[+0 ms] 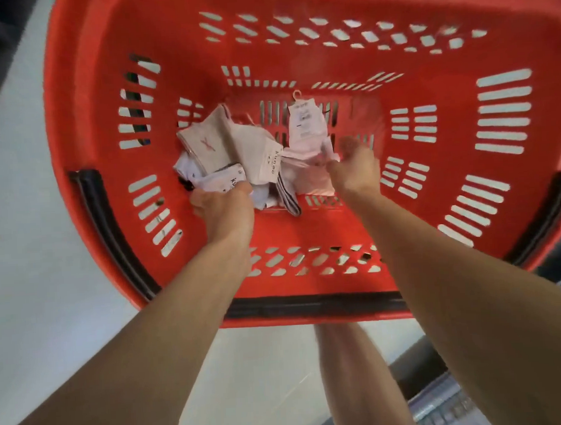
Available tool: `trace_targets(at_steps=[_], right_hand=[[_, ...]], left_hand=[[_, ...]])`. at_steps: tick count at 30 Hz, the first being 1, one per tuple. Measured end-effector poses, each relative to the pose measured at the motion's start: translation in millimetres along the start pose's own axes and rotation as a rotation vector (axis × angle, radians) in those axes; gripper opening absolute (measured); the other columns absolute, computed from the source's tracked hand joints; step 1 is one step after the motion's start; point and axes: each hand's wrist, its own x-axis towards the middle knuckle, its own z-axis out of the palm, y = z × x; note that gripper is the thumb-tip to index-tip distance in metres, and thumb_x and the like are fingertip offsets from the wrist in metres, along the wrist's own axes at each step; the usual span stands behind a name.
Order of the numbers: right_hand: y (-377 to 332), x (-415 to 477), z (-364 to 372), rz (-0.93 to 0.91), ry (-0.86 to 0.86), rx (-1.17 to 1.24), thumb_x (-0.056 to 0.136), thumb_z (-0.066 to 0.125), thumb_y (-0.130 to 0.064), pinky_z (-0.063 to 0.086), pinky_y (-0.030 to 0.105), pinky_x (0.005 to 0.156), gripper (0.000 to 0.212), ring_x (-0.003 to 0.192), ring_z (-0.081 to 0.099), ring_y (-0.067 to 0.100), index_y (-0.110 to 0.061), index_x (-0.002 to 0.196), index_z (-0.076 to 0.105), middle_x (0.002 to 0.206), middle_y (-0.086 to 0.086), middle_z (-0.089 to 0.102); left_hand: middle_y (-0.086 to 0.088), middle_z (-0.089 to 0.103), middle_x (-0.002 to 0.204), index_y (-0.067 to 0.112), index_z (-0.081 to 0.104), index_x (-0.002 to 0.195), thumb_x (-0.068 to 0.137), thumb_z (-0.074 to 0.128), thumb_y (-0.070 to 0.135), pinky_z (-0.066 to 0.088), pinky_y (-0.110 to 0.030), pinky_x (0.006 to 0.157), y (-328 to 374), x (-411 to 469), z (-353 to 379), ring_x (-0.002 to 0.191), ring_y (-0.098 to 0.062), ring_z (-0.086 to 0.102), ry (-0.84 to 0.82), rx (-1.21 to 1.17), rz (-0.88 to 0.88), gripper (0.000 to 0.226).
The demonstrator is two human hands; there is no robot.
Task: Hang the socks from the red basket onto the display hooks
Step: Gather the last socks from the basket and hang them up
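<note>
A large red basket (297, 62) with slotted walls fills the view below me. At its bottom lies a small heap of packaged socks. A beige pair (233, 140) lies on top at the left. A pale pink pair (307, 123) with a paper label and a small plastic hook stands at the right. My left hand (223, 205) reaches in and grips a white pair (219, 181) at the heap's near left. My right hand (355, 169) pinches the lower end of the pink pair. A striped sock (288, 195) shows between my hands.
The basket has black trim on its near rim (313, 305) and at both sides. It stands on a pale floor (20, 226). My legs show under the near rim. A dark shelf edge (444, 382) runs at the lower right. No display hooks are in view.
</note>
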Motion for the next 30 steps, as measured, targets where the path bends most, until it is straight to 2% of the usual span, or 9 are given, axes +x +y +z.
trace_targets(at_steps=[3, 5, 8, 11, 15, 18, 21, 25, 30], right_hand=[[-1, 30, 9, -0.028, -0.037, 0.003, 0.09, 0.066, -0.021, 0.046, 0.033, 0.078, 0.029, 0.101, 0.062, 0.026, -0.011, 0.117, 0.059, 0.107, 0.008, 0.067], [-4, 45, 18, -0.01, -0.257, 0.049, 0.077, 0.08, -0.008, 0.049, 0.039, 0.1, 0.067, 0.119, 0.057, 0.027, -0.009, 0.134, 0.046, 0.128, 0.013, 0.06], [-7, 50, 36, -0.047, -0.48, -0.09, 0.074, 0.084, -0.012, 0.033, 0.043, 0.116, 0.119, 0.144, 0.03, 0.032, -0.012, 0.156, -0.003, 0.158, 0.017, 0.02], [-4, 45, 52, 0.031, -0.399, 0.054, 0.088, 0.07, -0.036, 0.054, 0.04, 0.093, 0.089, 0.116, 0.062, 0.029, -0.007, 0.153, 0.016, 0.141, 0.019, 0.046], [3, 39, 65, -0.113, -0.336, -0.246, 0.081, 0.069, -0.013, 0.056, 0.041, 0.084, 0.053, 0.1, 0.068, 0.032, -0.01, 0.129, 0.046, 0.107, 0.014, 0.069], [3, 36, 62, -0.111, -0.243, -0.246, 0.081, 0.064, -0.018, 0.051, 0.034, 0.075, 0.027, 0.094, 0.067, 0.032, -0.012, 0.107, 0.061, 0.099, 0.013, 0.071], [2, 32, 56, -0.106, -0.158, -0.07, 0.077, 0.063, -0.027, 0.049, 0.033, 0.071, 0.027, 0.086, 0.065, 0.029, -0.02, 0.102, 0.057, 0.092, 0.004, 0.069], [3, 26, 51, -0.056, -0.273, 0.197, 0.081, 0.068, -0.041, 0.053, 0.032, 0.081, 0.039, 0.094, 0.066, 0.018, -0.026, 0.115, 0.055, 0.103, -0.005, 0.069], [3, 30, 53, -0.089, -0.35, -0.055, 0.08, 0.075, -0.039, 0.046, 0.033, 0.08, 0.07, 0.099, 0.061, 0.025, -0.018, 0.133, 0.034, 0.115, 0.005, 0.063]], left_hand=[[-0.019, 0.047, 0.144, 0.008, 0.032, 0.14, 0.061, 0.066, 0.025, 0.043, -0.054, 0.109, 3, 14, 11, 0.13, -0.035, 0.052, -0.007, -0.146, -0.088, 0.088], [-0.015, 0.052, 0.142, 0.01, 0.037, 0.138, 0.05, 0.062, 0.028, 0.043, -0.05, 0.11, 3, 23, 14, 0.128, -0.031, 0.054, -0.013, -0.19, -0.127, 0.093], [-0.014, 0.053, 0.138, 0.012, 0.036, 0.137, 0.049, 0.062, 0.03, 0.045, -0.051, 0.108, 0, 29, 18, 0.126, -0.032, 0.055, -0.024, -0.199, -0.122, 0.095], [-0.015, 0.055, 0.137, 0.013, 0.037, 0.137, 0.049, 0.063, 0.03, 0.046, -0.051, 0.107, -1, 32, 20, 0.124, -0.033, 0.056, -0.014, -0.199, -0.142, 0.093], [-0.014, 0.056, 0.134, 0.015, 0.04, 0.134, 0.05, 0.061, 0.03, 0.047, -0.049, 0.106, -2, 33, 22, 0.122, -0.031, 0.056, -0.002, -0.211, -0.153, 0.087], [-0.016, 0.056, 0.135, 0.014, 0.04, 0.135, 0.049, 0.062, 0.029, 0.048, -0.05, 0.105, 1, 32, 22, 0.121, -0.034, 0.058, 0.003, -0.215, -0.171, 0.09], [-0.017, 0.055, 0.137, 0.015, 0.043, 0.138, 0.049, 0.064, 0.029, 0.049, -0.051, 0.103, 4, 31, 22, 0.122, -0.035, 0.058, 0.002, -0.227, -0.194, 0.092], [-0.019, 0.052, 0.139, 0.014, 0.042, 0.137, 0.058, 0.07, 0.025, 0.048, -0.051, 0.105, 3, 27, 24, 0.125, -0.035, 0.056, 0.004, -0.231, -0.212, 0.085], [-0.012, 0.049, 0.136, 0.013, 0.04, 0.136, 0.084, 0.068, 0.015, 0.045, -0.053, 0.107, -7, 24, 31, 0.111, -0.025, 0.051, -0.008, -0.211, -0.183, 0.059]])
